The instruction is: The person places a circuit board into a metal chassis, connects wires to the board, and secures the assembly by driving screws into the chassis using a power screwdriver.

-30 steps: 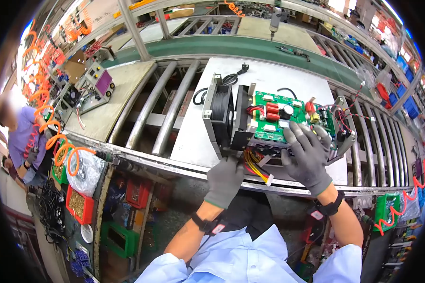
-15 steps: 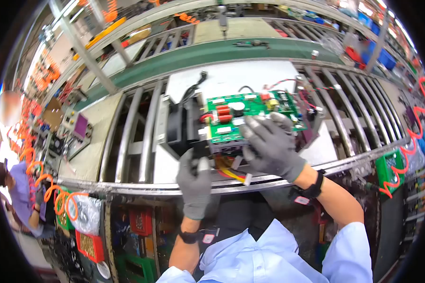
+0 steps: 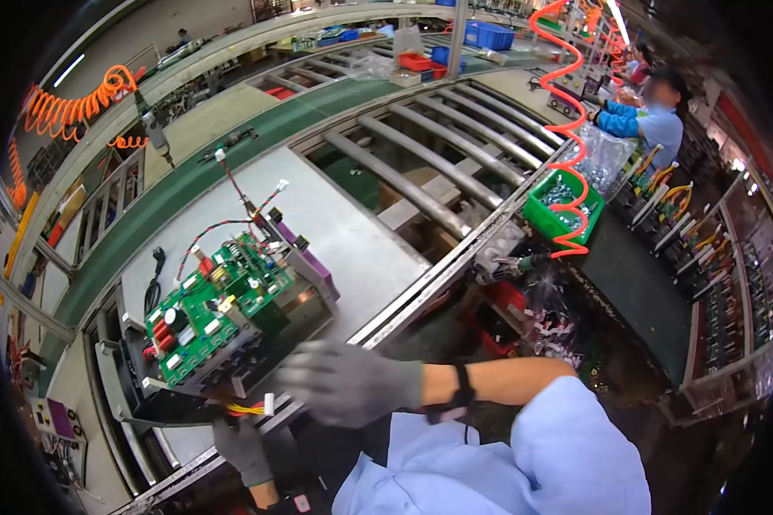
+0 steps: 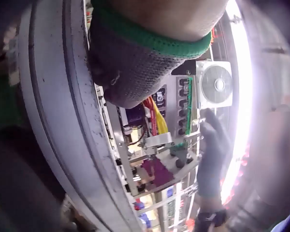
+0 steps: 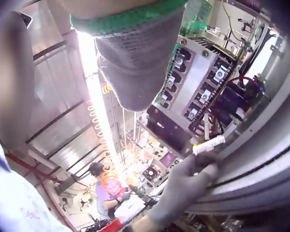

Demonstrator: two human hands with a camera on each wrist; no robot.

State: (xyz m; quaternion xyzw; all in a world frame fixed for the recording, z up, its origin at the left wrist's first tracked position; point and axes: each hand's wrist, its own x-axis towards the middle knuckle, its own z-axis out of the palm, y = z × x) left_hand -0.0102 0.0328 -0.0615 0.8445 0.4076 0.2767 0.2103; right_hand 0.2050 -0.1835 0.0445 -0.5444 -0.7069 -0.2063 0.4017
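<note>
A power unit with a green circuit board [image 3: 210,313] on top stands at the front left of a white board [image 3: 365,232]. My right hand [image 3: 343,382], gloved in grey and blurred, is at the unit's near right side, over the rail. In the left wrist view, the fingers of this right hand [image 4: 213,150] are extended. Lower left, my gloved left hand [image 3: 242,448] is by the front edge, just below yellow and red wires ending in a white connector [image 3: 269,403]. The right wrist view has the left hand [image 5: 183,188] loosely bent, fingertips close under the connector.
Metal rollers [image 3: 421,180] run right of the white board. A red coiled hose [image 3: 579,129] hangs by a green bin [image 3: 562,206] of small parts. At the back, a power screwdriver [image 3: 153,129] hangs over the green belt. Another person [image 3: 657,124] is at the far right.
The head view has swung right, bringing the green bin and another person into it. My right hand has come off the circuit board to the near side. The left hand has dropped below the wires.
</note>
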